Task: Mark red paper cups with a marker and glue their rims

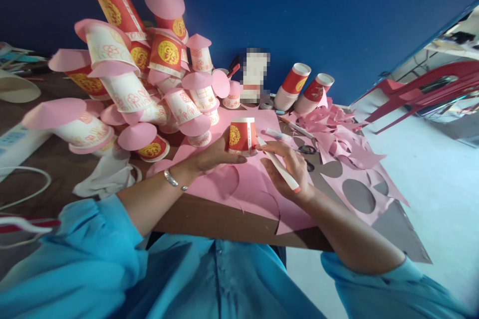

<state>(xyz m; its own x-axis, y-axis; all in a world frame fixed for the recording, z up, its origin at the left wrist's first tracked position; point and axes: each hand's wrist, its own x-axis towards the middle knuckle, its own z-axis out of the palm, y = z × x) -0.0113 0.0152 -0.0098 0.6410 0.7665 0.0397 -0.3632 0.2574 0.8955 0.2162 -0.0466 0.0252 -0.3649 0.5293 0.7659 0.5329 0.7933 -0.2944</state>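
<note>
A red paper cup (244,135) with a yellow emblem and a white strip is held by my left hand (217,153), fingers and thumb around its left side and lower edge. In my right hand (290,167) is a white marker pen (280,168) with a red end. Its tip meets the cup's lower right side. Beneath both hands lie pink paper sheets (220,187) with cut curves. To the right of my right hand, the black handles of scissors (307,149) show; their blades I cannot make out.
Decorated cups with pink cone tops (123,89) are piled at the left. Two cup stacks (292,87) stand by the blue wall. Pink paper scraps (340,132) cover the right side. A white cloth (107,174) lies front left, and a red chair (419,84) stands beyond the table.
</note>
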